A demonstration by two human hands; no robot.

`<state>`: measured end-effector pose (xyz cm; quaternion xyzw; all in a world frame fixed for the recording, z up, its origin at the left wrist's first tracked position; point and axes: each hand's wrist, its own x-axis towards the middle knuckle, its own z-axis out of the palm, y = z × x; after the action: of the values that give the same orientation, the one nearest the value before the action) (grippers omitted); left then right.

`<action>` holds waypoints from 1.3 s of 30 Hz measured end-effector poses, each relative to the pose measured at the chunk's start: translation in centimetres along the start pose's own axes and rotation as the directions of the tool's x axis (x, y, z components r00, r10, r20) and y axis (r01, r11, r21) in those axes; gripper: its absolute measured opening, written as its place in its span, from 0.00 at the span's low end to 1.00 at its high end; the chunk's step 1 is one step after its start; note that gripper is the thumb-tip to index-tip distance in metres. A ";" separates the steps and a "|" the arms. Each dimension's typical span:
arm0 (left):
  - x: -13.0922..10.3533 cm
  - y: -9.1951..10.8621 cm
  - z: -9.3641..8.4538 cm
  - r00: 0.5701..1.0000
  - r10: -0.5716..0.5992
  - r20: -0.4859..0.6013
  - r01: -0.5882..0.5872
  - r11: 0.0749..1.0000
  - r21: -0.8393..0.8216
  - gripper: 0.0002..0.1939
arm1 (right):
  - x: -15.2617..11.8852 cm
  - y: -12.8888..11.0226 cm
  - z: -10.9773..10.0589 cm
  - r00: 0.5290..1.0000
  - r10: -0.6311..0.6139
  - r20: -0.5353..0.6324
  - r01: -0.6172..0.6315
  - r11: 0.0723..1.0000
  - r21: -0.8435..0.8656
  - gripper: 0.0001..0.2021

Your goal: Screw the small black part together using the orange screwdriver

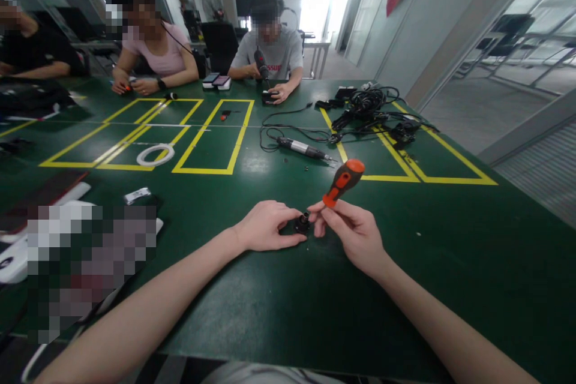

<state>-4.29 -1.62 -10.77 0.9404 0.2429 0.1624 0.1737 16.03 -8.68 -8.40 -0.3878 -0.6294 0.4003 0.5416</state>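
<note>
On the green tabletop, a small round black part [301, 225] stands between my hands, a short cylinder rising from its wider base. My left hand [270, 225] rests on the table with thumb and fingers closed around this part from the left. In my right hand [353, 231] is a screwdriver [344, 182] with an orange and dark grey handle. It tilts with the handle end up and to the right. Its shaft is hidden by my fingers, so I cannot tell whether the tip touches the black part.
Ahead lies a black and silver electric screwdriver [299, 147] with its cord. A tangle of black cables [366, 105] is at the back right. A white ring [155, 155] lies left, near yellow tape rectangles. Across the table, a person [270, 54] holds a power tool; others sit left.
</note>
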 end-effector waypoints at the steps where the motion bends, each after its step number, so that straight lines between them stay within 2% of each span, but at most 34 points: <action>1: 0.0 0.0 0.0 1.000 0.001 0.002 -0.001 1.000 0.000 0.14 | -0.1 0.1 0.1 1.000 0.011 -0.004 -0.011 1.000 0.020 0.19; 5: 0.0 0.1 -0.1 1.000 0.003 -0.004 -0.003 1.000 0.000 0.13 | -0.3 0.4 0.3 0.998 0.018 -0.054 -0.016 0.999 0.049 0.17; 15: 0.0 0.1 -0.1 1.000 0.006 0.000 -0.006 1.000 -0.010 0.12 | -0.2 0.2 -0.1 0.996 -0.008 -0.084 0.004 0.999 -0.050 0.15; 19: 0.0 0.0 0.0 1.000 0.022 -0.021 -0.023 1.000 -0.021 0.12 | -0.1 0.1 -0.1 0.995 0.001 -0.099 -0.002 1.000 -0.010 0.13; 23: 0.0 0.0 0.1 1.000 0.023 -0.021 -0.024 1.000 -0.020 0.12 | -0.2 0.1 0.1 0.997 -0.006 -0.074 0.009 0.999 0.038 0.16; 30: 0.0 0.0 0.0 0.999 0.028 -0.025 -0.028 0.999 -0.016 0.12 | -0.4 0.5 0.0 0.991 0.041 -0.124 -0.037 0.999 0.038 0.17; 35: 0.1 -0.1 0.1 0.999 0.023 -0.028 -0.024 1.000 -0.017 0.13 | -0.2 0.1 -0.4 0.993 -0.003 -0.117 -0.001 0.999 -0.033 0.15; 39: 0.0 0.0 0.1 0.999 0.024 -0.033 -0.024 1.000 -0.014 0.12 | 0.0 0.0 -0.3 0.998 -0.006 -0.060 0.004 0.999 -0.035 0.18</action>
<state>-4.21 -1.60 -10.91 0.9392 0.2333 0.1817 0.1745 16.28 -8.67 -8.33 -0.4076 -0.6206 0.3759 0.5545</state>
